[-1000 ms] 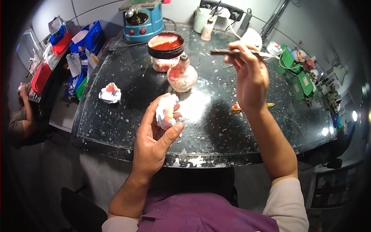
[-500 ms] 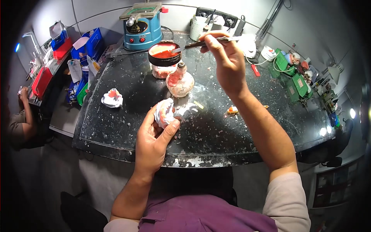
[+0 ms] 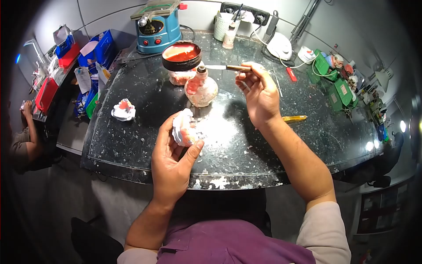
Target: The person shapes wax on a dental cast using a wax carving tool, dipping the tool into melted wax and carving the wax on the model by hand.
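Observation:
My left hand (image 3: 173, 160) is wrapped round a white plaster model with pink wax (image 3: 183, 128), held above the table's front half. Between the fingers of my right hand (image 3: 263, 97) is the dark handle of a wax knife (image 3: 237, 68). Its pale blade points left, near the neck of a wax-smeared round burner (image 3: 201, 89). Behind the burner, a black-rimmed dish of red wax (image 3: 181, 56) rests on a pinkish support. A second white model with pink wax (image 3: 123, 110) lies on the table at the left.
A blue machine (image 3: 158, 31) stands at the back left, a brush cup (image 3: 225, 27) and small bottle (image 3: 228, 38) at the back. The black table (image 3: 132, 154) bears a yellow tool (image 3: 294, 119) and green boxes (image 3: 336, 90) on the right. Another person's arm (image 3: 30, 123) shows far left.
My right hand first moved left, bringing the blade to the red wax dish, then drew lower, with the blade now beside the burner's neck. My left hand still holds the model, turned slightly.

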The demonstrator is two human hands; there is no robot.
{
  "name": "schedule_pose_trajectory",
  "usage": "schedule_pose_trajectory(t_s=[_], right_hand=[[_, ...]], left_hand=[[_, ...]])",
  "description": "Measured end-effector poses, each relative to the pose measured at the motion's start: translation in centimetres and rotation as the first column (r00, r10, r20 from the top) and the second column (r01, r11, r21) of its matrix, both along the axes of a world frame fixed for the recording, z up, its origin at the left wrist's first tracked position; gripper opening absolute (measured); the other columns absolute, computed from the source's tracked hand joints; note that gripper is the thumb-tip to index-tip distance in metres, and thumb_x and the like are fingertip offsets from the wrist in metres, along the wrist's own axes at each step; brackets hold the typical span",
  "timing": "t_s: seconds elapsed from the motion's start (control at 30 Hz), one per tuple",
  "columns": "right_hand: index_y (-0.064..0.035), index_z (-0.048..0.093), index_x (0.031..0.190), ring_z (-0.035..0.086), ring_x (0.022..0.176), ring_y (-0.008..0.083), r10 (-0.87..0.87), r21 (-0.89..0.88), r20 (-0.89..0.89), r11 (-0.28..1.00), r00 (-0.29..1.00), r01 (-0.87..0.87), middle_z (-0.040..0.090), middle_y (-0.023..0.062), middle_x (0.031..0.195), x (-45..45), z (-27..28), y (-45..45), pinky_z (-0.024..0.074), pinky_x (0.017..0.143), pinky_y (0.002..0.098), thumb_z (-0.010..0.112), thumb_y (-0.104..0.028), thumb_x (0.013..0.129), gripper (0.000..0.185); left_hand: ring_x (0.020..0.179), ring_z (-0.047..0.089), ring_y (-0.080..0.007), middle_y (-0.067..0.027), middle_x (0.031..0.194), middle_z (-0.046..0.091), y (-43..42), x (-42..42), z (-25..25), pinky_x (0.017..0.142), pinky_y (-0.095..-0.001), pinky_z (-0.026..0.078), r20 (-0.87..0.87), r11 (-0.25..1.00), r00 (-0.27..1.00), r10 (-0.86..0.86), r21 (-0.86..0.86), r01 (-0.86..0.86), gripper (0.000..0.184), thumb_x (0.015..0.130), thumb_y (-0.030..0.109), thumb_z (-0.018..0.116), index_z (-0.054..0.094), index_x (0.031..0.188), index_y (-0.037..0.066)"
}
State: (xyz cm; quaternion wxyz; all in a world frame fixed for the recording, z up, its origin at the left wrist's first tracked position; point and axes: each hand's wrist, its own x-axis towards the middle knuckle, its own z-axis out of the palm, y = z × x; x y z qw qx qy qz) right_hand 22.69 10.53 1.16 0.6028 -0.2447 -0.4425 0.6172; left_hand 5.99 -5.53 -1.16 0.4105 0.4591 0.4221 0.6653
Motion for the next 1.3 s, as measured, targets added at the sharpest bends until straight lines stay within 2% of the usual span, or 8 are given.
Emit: schedule_pose_trajectory(t_s=[0.03, 0.1, 0.27, 0.5, 0.9, 1.3], right_hand=[[-0.0051, 0.060, 0.102, 0.059, 0.087, 0.0158, -0.002, -0.006, -0.001, 1.000, 1.000, 0.002, 0.063, 0.0044, 0.089, 0.1, 0.1, 0.0, 0.0415, 0.087, 0.0327, 0.046, -0.024, 0.096, 0.024], [-0.0043, 0.060, 0.101, 0.060, 0.087, 0.0154, -0.014, 0.125, 0.038, 0.992, 0.999, 0.009, 0.063, 0.0053, 0.092, 0.0, 0.0, 0.2, 0.0427, 0.085, 0.0311, 0.047, -0.022, 0.095, 0.023], [0.0000, 0.059, 0.099, 0.058, 0.082, 0.0158, -0.004, 0.270, 0.046, 0.963, 0.999, -0.008, 0.062, 0.0091, 0.092, 0.0, 0.4, -1.2, 0.0440, 0.083, 0.0296, 0.049, -0.020, 0.094, 0.023], [0.0027, 0.057, 0.097, 0.054, 0.080, 0.0157, 0.165, 0.263, 0.101, 0.947, 0.981, -0.186, 0.059, 0.0103, 0.089, -1.1, 0.5, -4.9, 0.0420, 0.080, 0.0294, 0.048, -0.019, 0.094, 0.023], [0.0003, 0.059, 0.094, 0.054, 0.076, 0.0143, 0.132, 0.344, 0.196, 0.919, 0.972, -0.194, 0.060, 0.0071, 0.089, -0.9, 0.3, -4.8, 0.0438, 0.074, 0.0280, 0.053, -0.020, 0.094, 0.021], [-0.0002, 0.059, 0.094, 0.055, 0.076, 0.0127, 0.142, 0.357, 0.230, 0.908, 0.963, -0.219, 0.061, 0.0066, 0.089, -0.9, 0.5, -5.2, 0.0448, 0.073, 0.0261, 0.053, -0.017, 0.094, 0.018]], left_hand=[[0.112, 0.052, -0.0144, -0.0108, 0.121, 0.053, 0.0, 0.1, 0.0, 0.098, -0.0290, 0.041, -0.001, 1.000, 1.000, -0.002, -0.006, 0.002, 0.056, 0.084, -0.002, 0.066, 0.039, 0.133, -0.001], [0.111, 0.052, -0.0144, -0.0105, 0.122, 0.052, -0.1, 0.3, -0.1, 0.099, -0.0290, 0.041, -0.042, 0.998, 0.998, 0.051, 0.030, -0.049, 0.056, 0.083, -0.002, 0.067, 0.040, 0.133, -0.001], [0.108, 0.054, -0.0137, -0.0107, 0.118, 0.055, -0.1, 0.5, -0.3, 0.094, -0.0278, 0.043, -0.067, 0.995, 0.993, 0.101, 0.015, -0.100, 0.055, 0.081, -0.001, 0.070, 0.042, 0.128, 0.000], [0.106, 0.055, -0.0139, -0.0106, 0.116, 0.056, 0.0, 0.5, -0.4, 0.092, -0.0277, 0.044, -0.091, 0.994, 0.990, 0.105, -0.002, -0.106, 0.056, 0.080, 0.001, 0.071, 0.042, 0.128, 0.000], [0.108, 0.055, -0.0154, -0.0110, 0.117, 0.055, 0.0, 0.4, -0.3, 0.094, -0.0291, 0.043, -0.058, 0.995, 0.994, 0.094, -0.009, -0.094, 0.056, 0.081, 0.003, 0.071, 0.042, 0.129, 0.000], [0.108, 0.055, -0.0145, -0.0105, 0.116, 0.056, 0.0, 0.4, -0.3, 0.093, -0.0280, 0.043, -0.101, 0.994, 0.989, 0.103, 0.031, -0.101, 0.058, 0.081, 0.002, 0.071, 0.042, 0.130, -0.001]])
